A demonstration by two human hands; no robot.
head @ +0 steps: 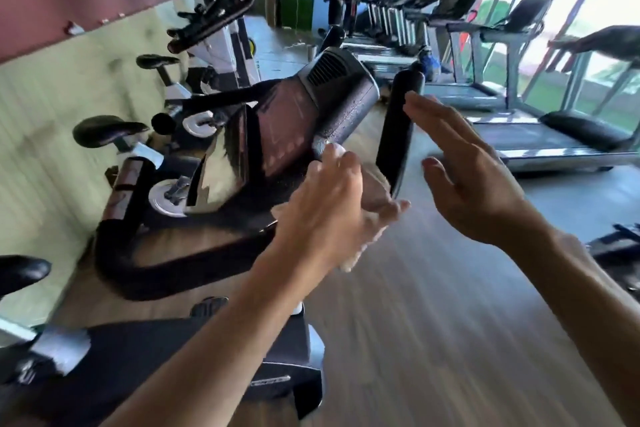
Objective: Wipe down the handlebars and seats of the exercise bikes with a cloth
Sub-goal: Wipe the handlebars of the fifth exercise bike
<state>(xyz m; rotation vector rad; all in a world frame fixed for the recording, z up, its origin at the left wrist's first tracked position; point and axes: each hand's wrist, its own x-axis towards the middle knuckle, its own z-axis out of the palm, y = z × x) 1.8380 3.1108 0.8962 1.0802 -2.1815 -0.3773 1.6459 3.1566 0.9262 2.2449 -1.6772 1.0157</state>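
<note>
The nearest exercise bike has a grey console (332,90) and black handlebars, with one upright grip (398,135) to its right and a curved bar (138,253) low on the left. My left hand (329,208) holds a white cloth (349,265) just below the console, between console and upright grip. White cloth shows above and below the hand. My right hand (460,166) is flat with straight fingers, its fingertips right beside the upright grip. Black seats (104,130) (156,61) of further bikes line the left wall. The view is motion-blurred.
More bikes stand in a row along the padded left wall (52,97). Treadmills (554,135) line the windows on the right. Two people (343,3) stand far back. A wood floor aisle (415,322) runs between the rows. Another seat (20,270) sits at the left edge.
</note>
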